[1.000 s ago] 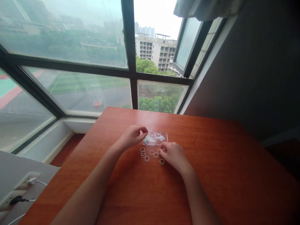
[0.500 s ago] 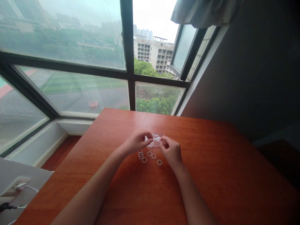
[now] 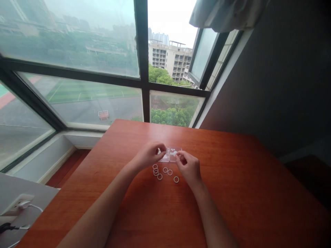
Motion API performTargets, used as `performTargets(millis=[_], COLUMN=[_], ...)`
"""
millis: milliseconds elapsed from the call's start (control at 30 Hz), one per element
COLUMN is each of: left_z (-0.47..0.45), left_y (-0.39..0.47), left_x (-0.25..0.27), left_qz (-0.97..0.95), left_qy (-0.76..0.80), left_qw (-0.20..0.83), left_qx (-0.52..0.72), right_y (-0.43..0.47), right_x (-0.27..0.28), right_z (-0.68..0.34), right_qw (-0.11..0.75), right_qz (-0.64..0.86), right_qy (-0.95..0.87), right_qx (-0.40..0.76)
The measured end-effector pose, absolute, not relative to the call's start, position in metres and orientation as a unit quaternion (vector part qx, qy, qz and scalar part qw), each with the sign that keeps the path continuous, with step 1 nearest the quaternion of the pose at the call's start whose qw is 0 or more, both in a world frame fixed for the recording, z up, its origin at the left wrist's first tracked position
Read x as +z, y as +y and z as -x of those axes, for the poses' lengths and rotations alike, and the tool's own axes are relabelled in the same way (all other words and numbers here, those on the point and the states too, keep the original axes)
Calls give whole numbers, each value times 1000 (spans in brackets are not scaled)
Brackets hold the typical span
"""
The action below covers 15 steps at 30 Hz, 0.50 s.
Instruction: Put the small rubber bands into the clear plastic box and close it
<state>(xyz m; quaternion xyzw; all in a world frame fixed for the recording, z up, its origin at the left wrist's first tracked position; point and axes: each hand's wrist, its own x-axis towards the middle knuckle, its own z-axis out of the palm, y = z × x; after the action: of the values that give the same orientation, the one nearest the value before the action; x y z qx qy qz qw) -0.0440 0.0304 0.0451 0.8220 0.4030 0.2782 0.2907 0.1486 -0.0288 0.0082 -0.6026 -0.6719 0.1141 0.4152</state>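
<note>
A small clear plastic case [image 3: 172, 159], seemingly spread open in two halves, lies on the table between my hands. Over its left half, my left hand [image 3: 152, 153] has thumb and forefinger brought together; whatever may be between them is too small to make out. My right hand [image 3: 189, 164] is closed in a pinch at the case's right half, with a whitish patch beside the fingertips; I cannot tell what it grips. Several small pale rings lie nearer to me, among them one ring [image 3: 159, 176] on the left and one lone ring [image 3: 176, 179] below my right hand.
The reddish-brown wooden table [image 3: 232, 172] reaches to the window frame [image 3: 146, 103]. A window sash [image 3: 204, 57] stands open at the upper right under a pale curtain [image 3: 227, 15]. At the lower left, a wall socket [image 3: 20, 205] holds a plugged-in white cable.
My left hand has drawn slightly to the left, so more of the case's middle shows. The right hand and the rings stay nearly where they were.
</note>
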Motion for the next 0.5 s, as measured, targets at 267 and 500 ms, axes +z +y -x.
performTargets(millis=[267, 500], left_z=[66, 68], left_y=[40, 40], left_x=[49, 46], left_qz=[-816, -824], left_qy=[444, 441], left_qw=[252, 247], left_qx=[272, 258], right_y=[-30, -28], right_x=[12, 14], right_z=[-150, -157], right_qw=[430, 361], right_qz=[595, 602], right_qy=[-670, -697], right_qx=[110, 149])
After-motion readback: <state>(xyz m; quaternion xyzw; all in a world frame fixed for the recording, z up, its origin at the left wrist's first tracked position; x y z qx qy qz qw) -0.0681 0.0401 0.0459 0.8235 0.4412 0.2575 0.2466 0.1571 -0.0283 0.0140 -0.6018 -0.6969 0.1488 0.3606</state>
